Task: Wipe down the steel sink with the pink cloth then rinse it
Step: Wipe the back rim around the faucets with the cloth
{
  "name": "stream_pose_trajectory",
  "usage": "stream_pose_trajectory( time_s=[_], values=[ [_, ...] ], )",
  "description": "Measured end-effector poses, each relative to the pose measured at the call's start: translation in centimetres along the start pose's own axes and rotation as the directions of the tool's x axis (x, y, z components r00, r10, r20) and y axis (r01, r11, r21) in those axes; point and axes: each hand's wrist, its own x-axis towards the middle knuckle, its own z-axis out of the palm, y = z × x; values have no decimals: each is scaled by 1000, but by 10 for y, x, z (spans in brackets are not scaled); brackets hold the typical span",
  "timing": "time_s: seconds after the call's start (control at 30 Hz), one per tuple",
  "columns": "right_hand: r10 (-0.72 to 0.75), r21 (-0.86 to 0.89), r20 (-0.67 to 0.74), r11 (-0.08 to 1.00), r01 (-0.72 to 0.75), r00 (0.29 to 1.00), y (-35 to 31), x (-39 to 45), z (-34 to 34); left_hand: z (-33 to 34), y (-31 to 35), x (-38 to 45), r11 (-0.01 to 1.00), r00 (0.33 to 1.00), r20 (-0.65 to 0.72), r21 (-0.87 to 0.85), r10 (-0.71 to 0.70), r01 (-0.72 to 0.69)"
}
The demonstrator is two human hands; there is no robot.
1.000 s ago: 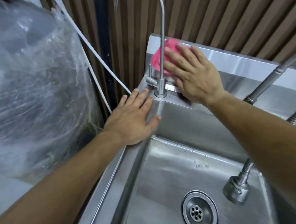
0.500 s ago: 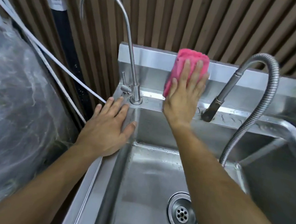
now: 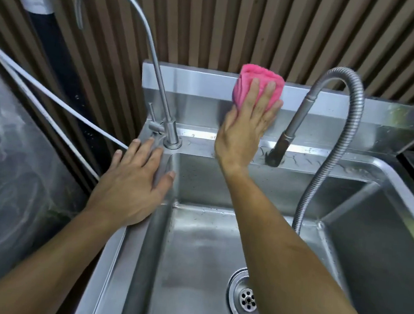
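Head view: right hand point(image 3: 246, 132), fingers straight, slid cloth point(image 3: 243, 84) rightward along sink point(image 3: 200, 110) back wall, past thin tap point(image 3: 157, 81); left hand point(image 3: 132, 187) stays flat on rim. Basin wiping likely pending.

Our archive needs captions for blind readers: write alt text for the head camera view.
A person's right hand presses a pink cloth against the back wall of the steel sink, between a thin curved tap and a flexible hose tap. The left hand lies flat on its left rim.

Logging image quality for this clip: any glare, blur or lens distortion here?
Head view: right hand and pink cloth sharp; head view: soft glare on the steel sink floor; head view: wide-angle lens fans the wall slats outward.
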Motion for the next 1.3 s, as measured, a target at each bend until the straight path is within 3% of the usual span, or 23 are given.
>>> stream_pose_trajectory(
  time_s=[0.1,0.17,0.23,0.33,0.4,0.47,0.6,0.67,0.87,1.0,1.1,1.23,1.3],
  values=[
    [141,123,-48,983,-134,989,5,15,-28,-2,3,0,1000,1000,3,-6,-3,3],
    [96,113,43,989,-100,994,-12,4,-38,-3,4,0,1000,1000,10,-25,-8,8],
    [-45,115,180,993,24,983,-34,-18,-36,-5,5,0,998,1000,15,-53,-14,15],
    [-255,137,463,967,216,849,-61,-53,-16,-7,3,-1,997,1000,26,-82,-8,10],
    [-204,165,598,978,131,775,-67,-65,-10,-7,2,-1,996,999,32,-88,0,3],
    [-183,134,613,983,127,769,-56,-64,-12,-7,2,-1,997,999,37,-74,-9,12],
    [-208,-183,671,884,431,711,-18,-63,-36,-7,3,-2,999,999,48,-45,-15,17],
    [-107,-269,696,878,396,710,-14,-62,-40,-7,4,-2,999,999,47,-36,-9,11],
    [-179,-159,703,904,397,688,-43,-62,-10,-8,5,-2,1000,999,44,-9,-8,9],
    [-232,-215,732,813,540,640,-18,-49,-24,-8,5,-3,1000,999,52,-13,-10,10],
    [-115,-326,697,828,456,707,-2,-45,-40,-9,3,-4,999,998,56,-40,-10,12],
    [125,-486,505,859,161,854,-2,-57,-43,-11,4,-5,998,998,67,-57,-13,17],
    [193,-465,448,884,42,873,-24,-63,-27,-10,6,-5,999,998,55,-45,-22,24]
  ],
)
